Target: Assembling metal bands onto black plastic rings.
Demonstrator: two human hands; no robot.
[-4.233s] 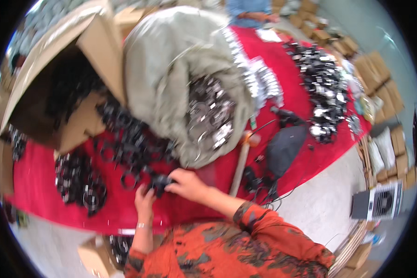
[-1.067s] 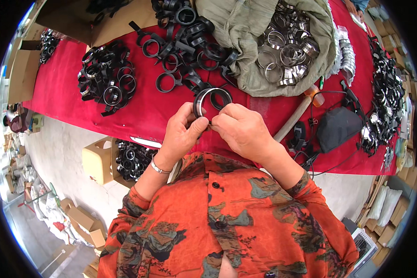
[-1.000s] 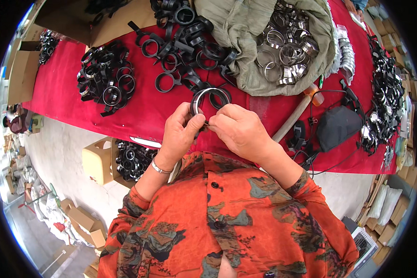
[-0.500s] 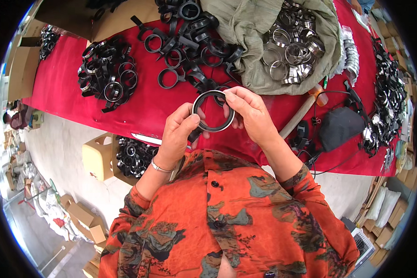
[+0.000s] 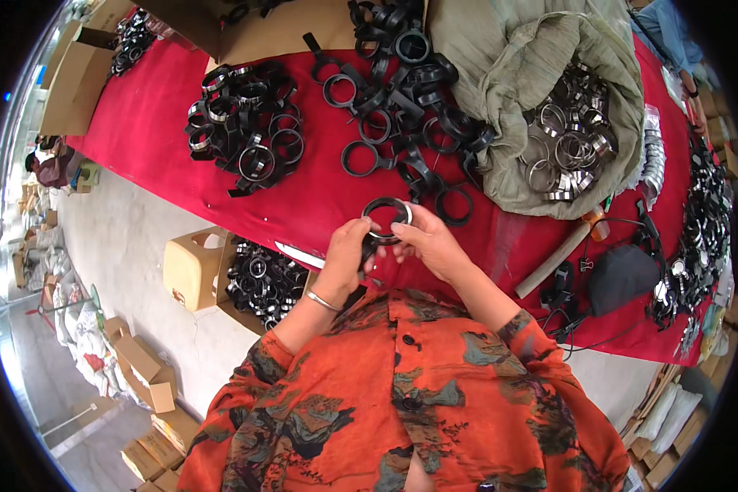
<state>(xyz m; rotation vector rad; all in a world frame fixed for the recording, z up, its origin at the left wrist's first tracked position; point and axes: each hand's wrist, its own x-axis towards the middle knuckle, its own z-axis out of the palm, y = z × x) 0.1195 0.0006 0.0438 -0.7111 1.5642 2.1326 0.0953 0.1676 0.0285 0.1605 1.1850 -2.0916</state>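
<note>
Both my hands hold one black ring [image 5: 383, 202] with a shiny silver band on it, just above the near edge of the red-covered table. My left hand [image 5: 348, 252] wears a bracelet at the wrist and pinches the ring's left side. My right hand [image 5: 436, 244] grips the ring's right side, thumb across its lower edge. A heap of loose black rings with short tabs [image 5: 414, 90] lies beyond my hands. To its left sits a pile of black rings with silver bands [image 5: 246, 123]. Loose silver bands [image 5: 572, 148] fill an open grey-green sack [image 5: 508, 107] at the right.
A pale hammer handle [image 5: 553, 261], a dark pouch [image 5: 623, 280] and cables lie at the right. Many finished-looking rings [image 5: 697, 221] cover the far right. Below the table's left side stand a yellow container [image 5: 193, 271] and a box of rings [image 5: 262, 283]. Another person [image 5: 53, 170] is far left.
The view has shifted, so the table's things appear further right and lower. The ring has tilted from facing me to a flatter angle, and my right thumb has moved to its lower edge.
</note>
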